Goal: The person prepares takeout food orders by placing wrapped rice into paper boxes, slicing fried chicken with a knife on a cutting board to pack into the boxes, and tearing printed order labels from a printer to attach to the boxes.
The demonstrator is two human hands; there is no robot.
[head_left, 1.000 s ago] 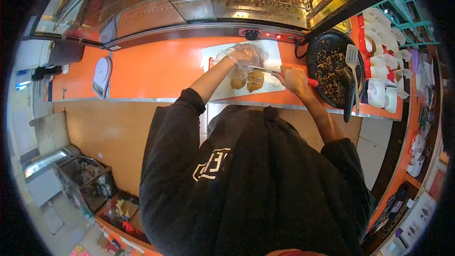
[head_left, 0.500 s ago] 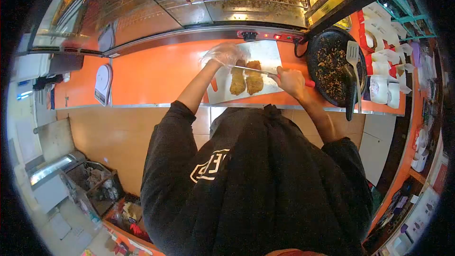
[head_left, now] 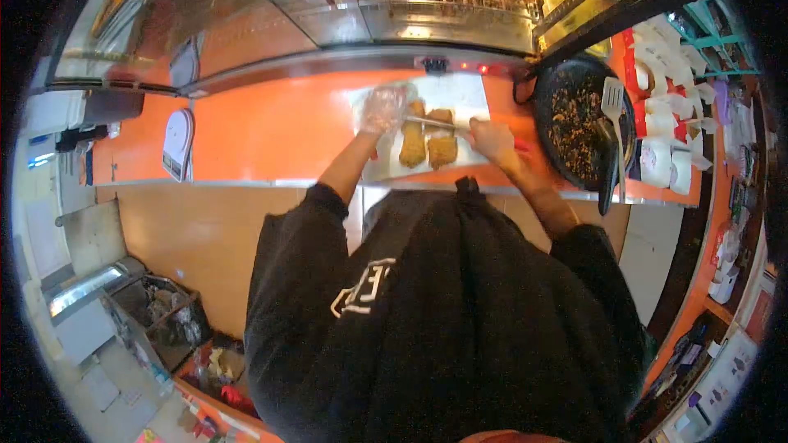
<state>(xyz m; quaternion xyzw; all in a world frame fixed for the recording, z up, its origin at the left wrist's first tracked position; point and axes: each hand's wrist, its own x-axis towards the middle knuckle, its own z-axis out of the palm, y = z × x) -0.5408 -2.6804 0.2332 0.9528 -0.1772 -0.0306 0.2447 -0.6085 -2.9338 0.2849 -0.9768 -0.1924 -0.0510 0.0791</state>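
Observation:
Two long golden-brown, fried-looking pieces of food lie side by side on a white sheet (head_left: pixel 470 94). The right piece (head_left: pixel 443 152) is split crosswise, with a gap between its upper and lower parts. The left piece (head_left: pixel 412 148) lies close to my left hand (head_left: pixel 386 108), which wears a clear plastic glove; its fingers are blurred. My right hand (head_left: pixel 492 141) is closed round a knife (head_left: pixel 435 122) with a red handle. The blade lies across the upper part of both pieces, its tip pointing left toward the gloved hand.
A black pan (head_left: pixel 566 127) of dark crumbly bits stands at the right, a slotted spatula (head_left: pixel 612 98) resting on it. Beyond are white-and-red boxes (head_left: pixel 657 127). A white scale (head_left: pixel 176 143) sits at the left of the orange counter (head_left: pixel 271 127). A glass display cabinet (head_left: pixel 271 0) runs along the back.
A gap has opened across the right piece. My left hand has shifted slightly left and down; my right hand and the knife have moved slightly left.

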